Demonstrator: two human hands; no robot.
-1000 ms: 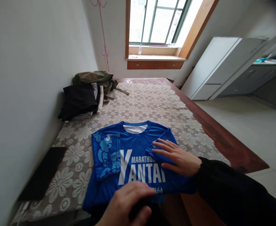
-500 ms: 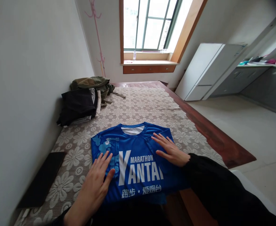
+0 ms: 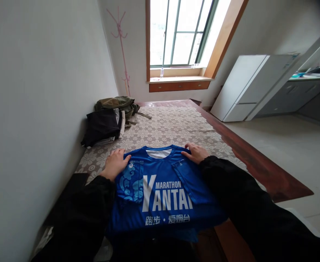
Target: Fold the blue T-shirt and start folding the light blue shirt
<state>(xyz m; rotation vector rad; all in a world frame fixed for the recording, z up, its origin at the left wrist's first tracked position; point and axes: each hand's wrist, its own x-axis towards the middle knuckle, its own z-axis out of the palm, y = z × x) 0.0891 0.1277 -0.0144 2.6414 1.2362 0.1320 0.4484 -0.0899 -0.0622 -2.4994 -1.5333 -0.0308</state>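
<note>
A blue T-shirt (image 3: 160, 167) with white "Marathon Yantai" lettering lies face up near me, its two sleeves folded inward over the front. At its left shoulder edge, my left hand (image 3: 115, 162) has its thumb on the cloth and its fingers curled over the border. My right hand (image 3: 196, 153) grips the opposite shoulder in the same way, thumb on top and fingers bent at the far edge. The undersides of both hands' fingers are partly hidden. The shirt's bottom hangs towards me, over the near edge.
A patterned lace cloth (image 3: 162, 125) covers the wooden surface under the shirt. Folded dark clothes (image 3: 102, 125) and an olive backpack (image 3: 116, 104) lie by the left wall. A dark flat object (image 3: 76, 180) is partly behind my left sleeve. A white refrigerator (image 3: 247, 87) stands at the right.
Both hands have moved away from me, from lying flat on the shirt's front to its shoulder edges, and their fingers have curled. The view has shifted slightly.
</note>
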